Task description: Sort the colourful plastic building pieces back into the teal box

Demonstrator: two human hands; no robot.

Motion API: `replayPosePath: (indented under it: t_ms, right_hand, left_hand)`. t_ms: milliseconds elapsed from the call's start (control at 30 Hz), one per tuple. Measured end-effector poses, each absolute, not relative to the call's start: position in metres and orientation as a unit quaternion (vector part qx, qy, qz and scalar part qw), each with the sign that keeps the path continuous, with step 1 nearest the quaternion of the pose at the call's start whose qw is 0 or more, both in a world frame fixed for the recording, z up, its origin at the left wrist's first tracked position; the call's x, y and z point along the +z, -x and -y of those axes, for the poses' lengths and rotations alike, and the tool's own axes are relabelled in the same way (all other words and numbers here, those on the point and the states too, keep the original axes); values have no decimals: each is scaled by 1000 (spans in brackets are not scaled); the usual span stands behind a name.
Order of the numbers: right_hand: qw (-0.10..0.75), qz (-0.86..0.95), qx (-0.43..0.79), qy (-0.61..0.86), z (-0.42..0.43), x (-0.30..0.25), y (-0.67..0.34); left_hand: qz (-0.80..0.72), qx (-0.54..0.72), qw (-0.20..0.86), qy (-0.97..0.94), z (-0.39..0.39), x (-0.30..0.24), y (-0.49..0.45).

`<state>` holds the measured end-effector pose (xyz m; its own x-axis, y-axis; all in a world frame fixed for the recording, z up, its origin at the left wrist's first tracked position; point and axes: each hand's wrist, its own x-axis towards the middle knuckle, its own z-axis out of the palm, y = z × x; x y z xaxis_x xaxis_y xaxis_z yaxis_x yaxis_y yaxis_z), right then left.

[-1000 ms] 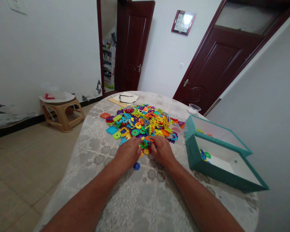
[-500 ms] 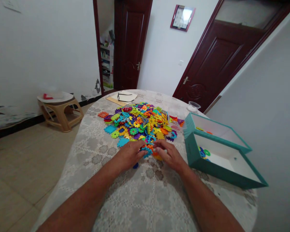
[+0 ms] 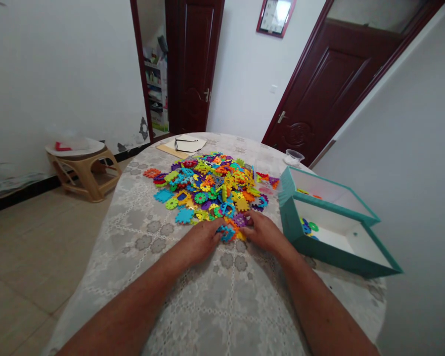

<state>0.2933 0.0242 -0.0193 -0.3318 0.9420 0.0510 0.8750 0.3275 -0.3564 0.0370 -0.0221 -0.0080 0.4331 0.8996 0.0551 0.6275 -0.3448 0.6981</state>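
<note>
A heap of colourful plastic interlocking pieces (image 3: pixel 211 185) lies on a round table with a lace cloth (image 3: pixel 222 296). My left hand (image 3: pixel 200 240) and my right hand (image 3: pixel 262 230) rest at the near edge of the heap, fingers curled and pinched together around a small cluster of blue, orange and yellow pieces (image 3: pixel 230 232) between them. A teal box (image 3: pixel 332 225) stands open to the right of my right hand, with a few pieces inside.
A pair of glasses on white paper (image 3: pixel 187 143) lies at the table's far side, and a small clear cup (image 3: pixel 294 156) stands behind the box. A wooden stool (image 3: pixel 83 165) stands on the floor to the left. Dark doors line the back wall.
Both hands have drawn a small cluster of pieces toward me out of the heap. The lone blue piece seen below my left hand is no longer visible.
</note>
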Motion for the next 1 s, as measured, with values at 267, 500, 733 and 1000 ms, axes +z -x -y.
replayPosePath:
  t_ms: [267, 500, 733, 1000]
  right_hand:
    - [148, 814, 42, 560, -28, -31, -293]
    - [148, 817, 32, 556, -35, -23, -299]
    - [175, 796, -44, 578, -37, -21, -301]
    - [192, 864, 38, 463, -13, -2, -280]
  left_hand:
    - [-472, 224, 287, -803, 24, -8, -28]
    - [-452, 236, 304, -805, 24, -8, -32]
    - [-437, 239, 297, -814, 21, -20, -29]
    - [-445, 259, 283, -809, 21, -16, -29]
